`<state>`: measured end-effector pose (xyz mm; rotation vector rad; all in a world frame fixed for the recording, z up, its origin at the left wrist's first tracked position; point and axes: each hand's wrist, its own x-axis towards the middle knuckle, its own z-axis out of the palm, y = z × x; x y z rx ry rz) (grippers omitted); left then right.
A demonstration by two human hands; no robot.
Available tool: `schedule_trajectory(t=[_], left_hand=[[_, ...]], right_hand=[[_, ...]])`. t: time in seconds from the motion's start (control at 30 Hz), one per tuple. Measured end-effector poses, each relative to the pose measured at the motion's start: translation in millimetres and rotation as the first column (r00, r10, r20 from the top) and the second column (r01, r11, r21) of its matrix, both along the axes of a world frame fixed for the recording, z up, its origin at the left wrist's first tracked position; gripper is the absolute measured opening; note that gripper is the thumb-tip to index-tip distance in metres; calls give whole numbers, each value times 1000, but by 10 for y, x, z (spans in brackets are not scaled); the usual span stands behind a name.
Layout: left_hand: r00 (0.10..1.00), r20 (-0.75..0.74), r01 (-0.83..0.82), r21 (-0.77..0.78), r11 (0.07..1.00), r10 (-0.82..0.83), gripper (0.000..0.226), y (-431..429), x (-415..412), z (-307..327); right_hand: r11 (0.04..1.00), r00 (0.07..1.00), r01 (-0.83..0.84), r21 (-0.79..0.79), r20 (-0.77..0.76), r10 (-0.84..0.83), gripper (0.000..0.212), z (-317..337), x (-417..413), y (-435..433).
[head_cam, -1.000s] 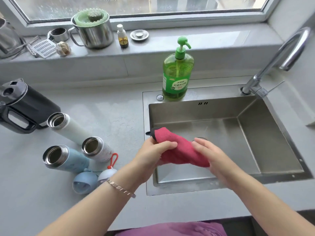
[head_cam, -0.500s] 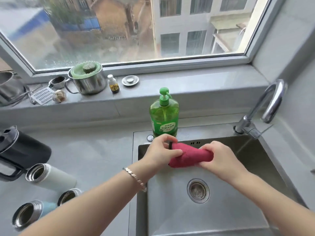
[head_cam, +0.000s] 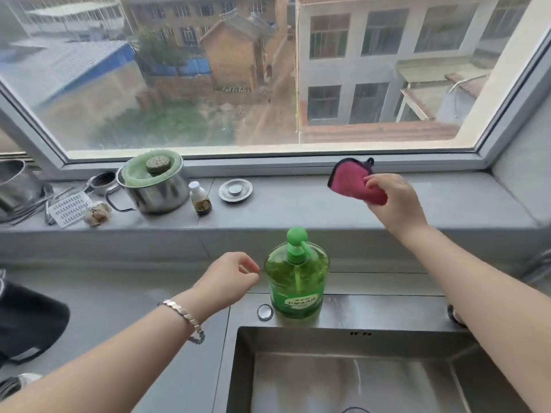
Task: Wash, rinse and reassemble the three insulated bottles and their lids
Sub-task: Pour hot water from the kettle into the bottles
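At six o'clock lies the steel sink (head_cam: 328, 332), a square-cornered basin with a brushed, wet sheen. At eight o'clock, cut by the edge, a pale rounded sliver with a metal rim looks like one bottle (head_cam: 21, 381) lying on the grey counter; it is too blurred to be certain. Above it, at nine o'clock, sits a matte black jug (head_cam: 26, 317).

The left hand (head_cam: 229, 281), a metal link bracelet (head_cam: 183, 315) at its wrist, hovers over the counter with fingers loosely curled round nothing, just beside the soap bottle (head_cam: 296, 281), a squat, clear green plastic bottle with a round pump head standing on the sink's back ledge.

Farther off, at two o'clock, the right hand (head_cam: 393, 201) clutches a folded pink cloth (head_cam: 348, 181), soft and dark-edged, above the smooth grey windowsill (head_cam: 298, 204). Along the sill toward ten o'clock stand a flat metal disc (head_cam: 235, 189), a small bottle with a white cap (head_cam: 201, 198) and a shiny steel pot (head_cam: 158, 192) topped with a green lid.
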<state>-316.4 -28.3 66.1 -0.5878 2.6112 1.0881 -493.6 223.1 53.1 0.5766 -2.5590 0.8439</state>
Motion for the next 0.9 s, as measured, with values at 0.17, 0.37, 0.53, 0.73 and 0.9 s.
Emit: schedule_trajectory(t=[0.17,0.37,0.53,0.73,0.9], left_hand=[[998,40,-54,26,998,53,13,-80,47,-176],[994,67,-88,60,994,84,10,-102,256,-237],[997,69,-23,9,1000,23,8,-131,628,-106],[998,42,59,-111,992,-55,8,-352,1394,123],[996,-86,-27,-200,979,10,13,-1009,2120,388]], right_hand=[[717,984,-112,688,175,-14,43,-302,-155,146],[584,991,-134,801,115,69,79,-297,148,160],[609,975,-54,791,172,-137,56,-158,598,41],[623,831,-369,690,545,-111,31,183,1682,-314],[672,767,-519,528,635,94,27,326,2481,-1109]])
